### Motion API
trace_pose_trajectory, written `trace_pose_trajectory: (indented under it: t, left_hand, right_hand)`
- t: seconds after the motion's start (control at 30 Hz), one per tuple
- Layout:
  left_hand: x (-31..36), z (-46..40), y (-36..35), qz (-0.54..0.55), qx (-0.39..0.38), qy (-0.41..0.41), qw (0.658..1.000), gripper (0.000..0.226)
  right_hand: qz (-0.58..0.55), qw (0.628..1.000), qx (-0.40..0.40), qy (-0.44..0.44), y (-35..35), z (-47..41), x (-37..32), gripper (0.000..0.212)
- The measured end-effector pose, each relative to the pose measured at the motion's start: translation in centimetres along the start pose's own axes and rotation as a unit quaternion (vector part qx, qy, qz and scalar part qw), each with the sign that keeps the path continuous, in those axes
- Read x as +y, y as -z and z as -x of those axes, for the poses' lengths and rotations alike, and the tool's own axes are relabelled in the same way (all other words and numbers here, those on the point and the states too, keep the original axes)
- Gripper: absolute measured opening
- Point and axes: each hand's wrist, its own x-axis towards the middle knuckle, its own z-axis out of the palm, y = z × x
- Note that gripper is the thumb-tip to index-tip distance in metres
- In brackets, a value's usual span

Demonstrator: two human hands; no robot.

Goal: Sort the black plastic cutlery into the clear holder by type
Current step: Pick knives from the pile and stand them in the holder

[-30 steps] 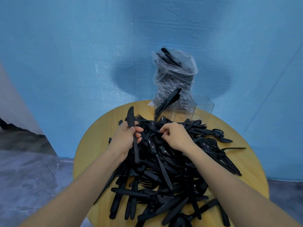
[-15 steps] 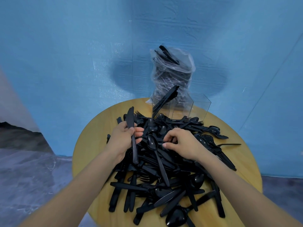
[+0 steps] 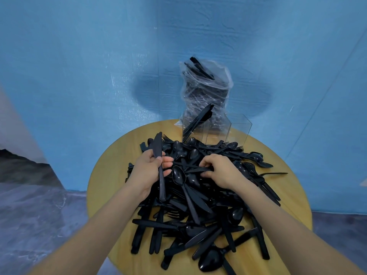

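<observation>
Head view: left hand clenched around a black knife, right hand pinching another handle atop the cutlery pile on the worktop. Probably light, stiff, slick; best gripped mid-handle. Clear holder behind.

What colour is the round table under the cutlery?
Yellowish wood colour; the table shows clearly in the head view.

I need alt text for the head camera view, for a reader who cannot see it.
Two bare hands sort a pile of black plastic cutlery on a round wooden table: the left hand holds a knife, the right hand picks another piece. A clear holder stands behind.
</observation>
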Motion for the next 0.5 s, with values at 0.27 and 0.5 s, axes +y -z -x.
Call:
trace_pose_trajectory:
  t: [0.27,0.5]
  left_hand:
    - [0.4,-0.4,-0.5,0.007,0.0,-0.001,1.0,0.019]
    - [0.6,-0.6,-1.1,0.003,-0.009,-0.004,1.0,0.02]
  right_hand:
    - [-0.107,0.991,0.069,-0.028,1.7,-1.4,-0.3,0.017]
    - [-0.141,0.987,0.077,-0.03,3.3,-1.9,0.3,0.016]
